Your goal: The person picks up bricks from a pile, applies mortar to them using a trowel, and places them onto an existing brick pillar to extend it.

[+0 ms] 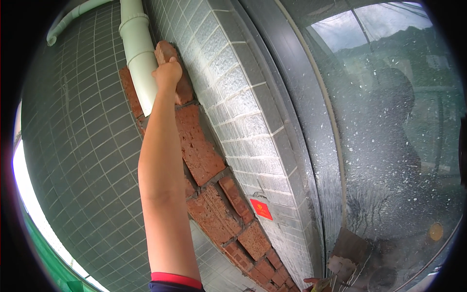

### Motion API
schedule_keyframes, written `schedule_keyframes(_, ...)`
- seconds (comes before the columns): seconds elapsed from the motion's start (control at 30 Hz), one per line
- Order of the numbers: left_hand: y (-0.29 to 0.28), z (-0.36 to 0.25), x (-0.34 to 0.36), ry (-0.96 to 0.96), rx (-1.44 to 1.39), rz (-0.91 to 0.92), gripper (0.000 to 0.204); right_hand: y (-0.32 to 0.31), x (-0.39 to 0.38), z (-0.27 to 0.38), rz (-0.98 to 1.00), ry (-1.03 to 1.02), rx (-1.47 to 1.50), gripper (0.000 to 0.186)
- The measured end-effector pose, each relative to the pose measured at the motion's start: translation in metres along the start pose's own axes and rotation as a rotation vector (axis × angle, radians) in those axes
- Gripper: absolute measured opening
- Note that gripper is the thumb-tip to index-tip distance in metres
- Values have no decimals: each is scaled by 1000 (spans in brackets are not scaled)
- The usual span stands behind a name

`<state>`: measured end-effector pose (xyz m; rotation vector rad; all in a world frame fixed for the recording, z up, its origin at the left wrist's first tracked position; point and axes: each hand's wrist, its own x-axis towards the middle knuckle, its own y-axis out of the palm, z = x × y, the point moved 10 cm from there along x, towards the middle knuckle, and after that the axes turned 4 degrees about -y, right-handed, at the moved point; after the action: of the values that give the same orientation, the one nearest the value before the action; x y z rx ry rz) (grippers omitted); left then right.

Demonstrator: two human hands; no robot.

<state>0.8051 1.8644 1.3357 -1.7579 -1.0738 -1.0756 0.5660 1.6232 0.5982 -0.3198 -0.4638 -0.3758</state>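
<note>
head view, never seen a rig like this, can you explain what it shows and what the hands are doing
There's no robot here: a person works with bare hands, filmed by a wide fisheye camera on their head, so straight edges bend.

The raised left hand grips the top brick of a run of rough red brickwork, beside a pale pipe. At the lower edge, the right hand, only partly visible, holds what looks like a trowel.

Dark wall tiles are on the left; shinier tiles with a red square on them and a speckled glass pane are on the right.
</note>
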Motion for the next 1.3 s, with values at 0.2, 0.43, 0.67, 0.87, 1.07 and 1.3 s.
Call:
schedule_keyframes(0.2,-3,9,-5,-126,107,44,66,-6,-1,9,-43,-38,160,24)
schedule_keyframes(0.43,2,23,14,-2,-44,356,61,1,33,47,50,-106,296,19)
schedule_keyframes(0.67,-10,0,-12,145,-266,595,39,4,133,167,195,-411,103,41)
schedule_keyframes(0.87,-11,27,11,251,-288,674,47,32,213,315,174,-636,163,37)
schedule_keyframes(1.07,-38,2,-1,645,56,281,53,55,284,380,202,-512,187,39)
schedule_keyframes(1.3,-45,4,-15,780,44,251,54,95,317,391,226,-421,210,40)
